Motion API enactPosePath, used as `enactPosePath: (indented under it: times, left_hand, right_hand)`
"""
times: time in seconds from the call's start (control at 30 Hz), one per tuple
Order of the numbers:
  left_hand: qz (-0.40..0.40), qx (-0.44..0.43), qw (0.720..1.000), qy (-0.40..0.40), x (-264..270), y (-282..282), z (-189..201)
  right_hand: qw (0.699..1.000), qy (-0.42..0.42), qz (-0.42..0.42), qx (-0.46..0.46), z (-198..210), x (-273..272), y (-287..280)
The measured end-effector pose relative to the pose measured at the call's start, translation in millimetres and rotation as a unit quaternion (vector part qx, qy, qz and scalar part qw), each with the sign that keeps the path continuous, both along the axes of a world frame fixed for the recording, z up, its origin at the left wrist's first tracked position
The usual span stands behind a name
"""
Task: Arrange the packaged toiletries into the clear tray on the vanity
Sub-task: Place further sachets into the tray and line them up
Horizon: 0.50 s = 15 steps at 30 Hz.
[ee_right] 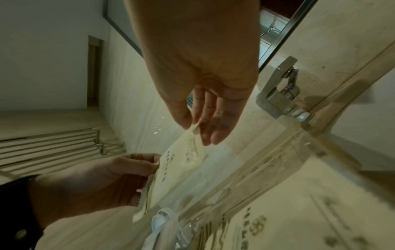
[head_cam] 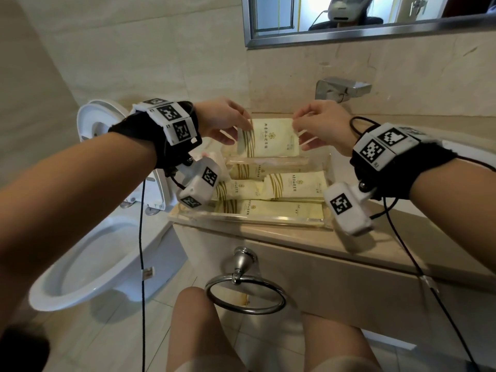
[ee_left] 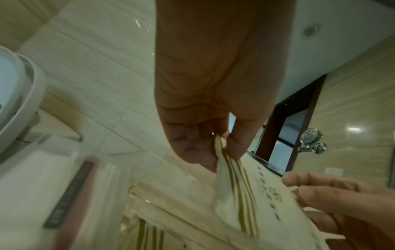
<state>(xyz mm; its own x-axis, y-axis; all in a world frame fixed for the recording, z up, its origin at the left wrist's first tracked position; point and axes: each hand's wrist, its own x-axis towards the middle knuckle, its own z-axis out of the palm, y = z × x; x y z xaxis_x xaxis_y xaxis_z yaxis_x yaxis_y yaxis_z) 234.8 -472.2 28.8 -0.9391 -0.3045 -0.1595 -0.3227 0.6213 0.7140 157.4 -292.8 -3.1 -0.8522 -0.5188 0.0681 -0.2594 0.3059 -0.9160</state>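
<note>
A cream packet with gold stripes and dark print hangs upright above the back of the clear tray. My left hand pinches its left edge, thumb and fingers on the striped end. My right hand pinches the packet's upper right corner. Several more cream packets lie flat inside the tray, which stands on the beige vanity top. In the right wrist view the tray's clear wall runs diagonally below the held packet.
A white toilet with its lid raised stands left of the vanity. A chrome towel ring hangs on the vanity front. A metal wall fitting sits behind the tray, a mirror above. White wrapped items lie left of the tray.
</note>
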Motion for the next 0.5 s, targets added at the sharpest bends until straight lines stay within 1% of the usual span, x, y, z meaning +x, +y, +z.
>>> enactPosePath:
  times: [0.2,0.5]
  left_hand:
    - [-0.020,-0.033,0.996,-0.077,9,-9,-7]
    - [-0.019,-0.063,0.992,-0.111,11,-14,-9]
  right_hand:
    - [0.995,0.023,0.042,0.092,-1,5,-11]
    - [0.978,0.053,0.070,0.191,-3,9,-15]
